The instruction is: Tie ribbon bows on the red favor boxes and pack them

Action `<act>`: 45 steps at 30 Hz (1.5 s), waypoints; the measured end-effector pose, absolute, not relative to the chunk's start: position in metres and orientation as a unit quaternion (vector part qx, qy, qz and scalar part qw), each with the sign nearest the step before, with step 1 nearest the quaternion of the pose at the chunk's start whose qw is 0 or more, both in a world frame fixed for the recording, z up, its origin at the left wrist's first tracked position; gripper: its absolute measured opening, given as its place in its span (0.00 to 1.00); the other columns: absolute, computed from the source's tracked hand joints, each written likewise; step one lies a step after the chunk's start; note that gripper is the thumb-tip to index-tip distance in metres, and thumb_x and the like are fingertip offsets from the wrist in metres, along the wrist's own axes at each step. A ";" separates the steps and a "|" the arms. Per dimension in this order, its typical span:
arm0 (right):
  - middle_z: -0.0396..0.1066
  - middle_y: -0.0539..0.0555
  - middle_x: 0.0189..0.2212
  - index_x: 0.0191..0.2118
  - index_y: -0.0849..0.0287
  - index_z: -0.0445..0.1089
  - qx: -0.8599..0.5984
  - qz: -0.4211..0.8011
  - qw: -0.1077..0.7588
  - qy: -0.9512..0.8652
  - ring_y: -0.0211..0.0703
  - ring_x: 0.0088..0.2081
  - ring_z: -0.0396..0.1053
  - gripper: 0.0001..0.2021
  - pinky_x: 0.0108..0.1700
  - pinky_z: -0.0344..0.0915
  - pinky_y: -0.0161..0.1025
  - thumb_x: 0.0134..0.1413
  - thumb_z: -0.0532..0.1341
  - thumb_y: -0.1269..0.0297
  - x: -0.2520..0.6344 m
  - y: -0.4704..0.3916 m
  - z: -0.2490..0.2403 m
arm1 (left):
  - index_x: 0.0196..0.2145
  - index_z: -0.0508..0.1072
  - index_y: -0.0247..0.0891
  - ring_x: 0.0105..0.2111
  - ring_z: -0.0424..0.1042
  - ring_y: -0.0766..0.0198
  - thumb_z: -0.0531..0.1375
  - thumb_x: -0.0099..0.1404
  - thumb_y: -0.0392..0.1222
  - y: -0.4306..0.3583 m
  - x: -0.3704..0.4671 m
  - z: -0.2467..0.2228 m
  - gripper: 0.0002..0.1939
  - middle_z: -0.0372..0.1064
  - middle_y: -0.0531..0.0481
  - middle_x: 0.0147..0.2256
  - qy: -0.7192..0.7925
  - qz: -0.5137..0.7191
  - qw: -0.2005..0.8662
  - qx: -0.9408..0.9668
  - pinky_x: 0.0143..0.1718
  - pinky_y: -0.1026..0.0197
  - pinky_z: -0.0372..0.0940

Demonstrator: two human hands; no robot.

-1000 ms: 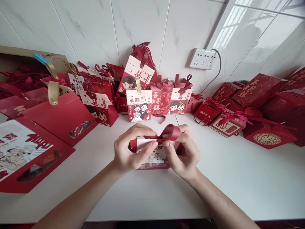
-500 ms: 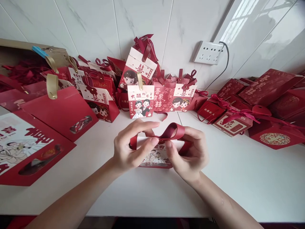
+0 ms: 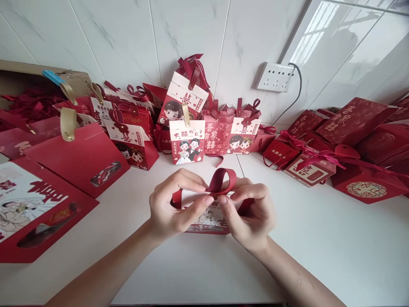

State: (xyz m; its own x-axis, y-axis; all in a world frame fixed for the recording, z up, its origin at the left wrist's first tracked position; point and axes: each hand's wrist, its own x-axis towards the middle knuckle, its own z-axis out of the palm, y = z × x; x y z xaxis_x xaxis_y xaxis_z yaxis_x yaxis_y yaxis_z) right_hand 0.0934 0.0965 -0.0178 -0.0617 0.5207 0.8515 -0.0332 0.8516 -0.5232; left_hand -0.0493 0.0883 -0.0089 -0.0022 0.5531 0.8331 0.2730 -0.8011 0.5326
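Note:
A small red and white gift box [image 3: 207, 217] with a drawn couple on its front stands on the white table between my hands. A dark red ribbon loop [image 3: 228, 177] rises from its top edge. My left hand [image 3: 175, 204] pinches the ribbon's base and the box's top edge from the left, thumb in front. From the right, my right hand [image 3: 252, 209] pinches the same place, its thumb beside the left one. The fingers behind the top edge are partly hidden.
Finished-looking red boxes [image 3: 187, 143] line the tiled wall. Larger red bags [image 3: 76, 157] lie at the left, beside a cardboard box [image 3: 76, 79]. More red boxes [image 3: 366, 187] are piled at the right. A power socket [image 3: 273, 76] is on the wall.
The ribbon loop has turned more upright and rounder. My right fingers have shifted closer to its base. The camera view has moved slightly.

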 end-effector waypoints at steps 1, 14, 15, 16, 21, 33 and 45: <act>0.68 0.50 0.28 0.32 0.56 0.60 -0.175 0.197 0.659 -0.705 0.36 0.27 0.67 0.09 0.23 0.63 0.33 0.51 0.58 0.78 0.094 0.097 -0.018 | 0.30 0.67 0.38 0.27 0.71 0.65 0.61 0.57 0.31 0.089 -0.049 -0.009 0.06 0.69 0.51 0.26 0.293 0.642 0.110 0.700 0.26 0.63 0.66; 0.65 0.51 0.30 0.39 0.57 0.61 -0.178 0.097 0.630 -0.749 0.39 0.31 0.66 0.11 0.28 0.64 0.37 0.51 0.57 0.80 0.097 0.108 -0.025 | 0.38 0.68 0.38 0.32 0.71 0.65 0.59 0.56 0.25 0.094 -0.052 -0.010 0.14 0.70 0.49 0.34 0.247 0.629 -0.010 0.737 0.30 0.64 0.69; 0.65 0.51 0.30 0.39 0.57 0.62 -0.170 0.082 0.629 -0.754 0.39 0.32 0.66 0.12 0.28 0.63 0.36 0.51 0.57 0.80 0.098 0.108 -0.025 | 0.37 0.70 0.39 0.33 0.71 0.65 0.59 0.56 0.24 0.093 -0.053 -0.010 0.14 0.70 0.48 0.35 0.248 0.620 -0.013 0.744 0.30 0.64 0.69; 0.64 0.51 0.30 0.39 0.57 0.62 -0.166 0.072 0.625 -0.759 0.39 0.32 0.65 0.12 0.28 0.63 0.36 0.51 0.56 0.81 0.098 0.109 -0.025 | 0.37 0.71 0.39 0.34 0.71 0.66 0.58 0.57 0.25 0.092 -0.053 -0.009 0.13 0.70 0.48 0.36 0.253 0.610 -0.016 0.751 0.30 0.65 0.69; 0.62 0.53 0.33 0.40 0.56 0.63 -0.194 0.050 0.590 -0.782 0.40 0.35 0.64 0.12 0.29 0.64 0.38 0.52 0.56 0.79 0.101 0.109 -0.024 | 0.41 0.74 0.42 0.35 0.72 0.69 0.57 0.59 0.25 0.091 -0.054 -0.005 0.17 0.71 0.49 0.38 0.284 0.594 -0.017 0.753 0.33 0.68 0.70; 0.55 0.58 0.41 0.43 0.57 0.66 -0.215 -0.067 0.556 -0.800 0.45 0.43 0.61 0.15 0.36 0.67 0.42 0.52 0.54 0.80 0.102 0.109 -0.024 | 0.43 0.75 0.40 0.29 0.71 0.72 0.58 0.58 0.26 0.092 -0.053 -0.006 0.16 0.71 0.48 0.39 0.290 0.590 -0.026 0.753 0.27 0.72 0.68; 0.58 0.56 0.37 0.39 0.58 0.62 -0.204 -0.065 0.577 -0.788 0.43 0.40 0.63 0.11 0.31 0.64 0.40 0.51 0.55 0.79 0.101 0.112 -0.022 | 0.45 0.73 0.39 0.27 0.70 0.73 0.58 0.57 0.27 0.092 -0.053 -0.009 0.19 0.70 0.47 0.41 0.276 0.597 -0.010 0.753 0.26 0.71 0.68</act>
